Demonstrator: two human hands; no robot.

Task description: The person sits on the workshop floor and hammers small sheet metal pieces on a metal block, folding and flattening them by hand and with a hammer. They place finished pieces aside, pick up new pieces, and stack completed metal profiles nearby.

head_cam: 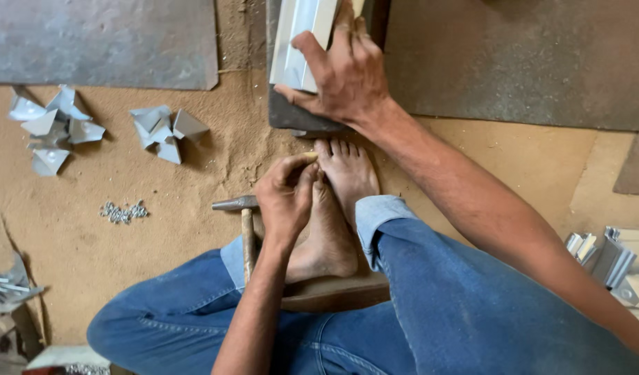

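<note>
Floor (125, 229): sandy, sawdust-strewn ground fills the frame, bare and open between the person's knees and the scattered parts at the left; a grey metal sheet (101, 42) lies flat at the upper left, its lower edge straight, and a larger dark sheet (514, 62) covers the upper right, its lower edge running slightly downward to the right; a tan board (635, 167) shows at the far right edge.

Person: seated, in blue jeans, bare feet (337, 201) together at centre on a wooden block (333, 292).

Work piece: a pale aluminium profile (302, 42) lies on a dark block (291, 114) at top centre, just beyond the toes; the right hand (347, 76) lies spread over it, fingers pressing on the profile and thumb on the block's edge.

The left hand (288, 198) is curled closed beside the toes, fingertips pinching a small pale item too small to identify.

Hammer (244, 229): lies on the floor just left of the left hand, head toward the top, handle passing under the wrist.

Smaller items: folded grey metal corner pieces (55, 125) and a second cluster (166, 128) at left, well apart from the hands; a heap of small screws (123, 212) below them; grey brackets (607, 260) at the right edge; metal offcuts (7, 285) at the lower left.
</note>
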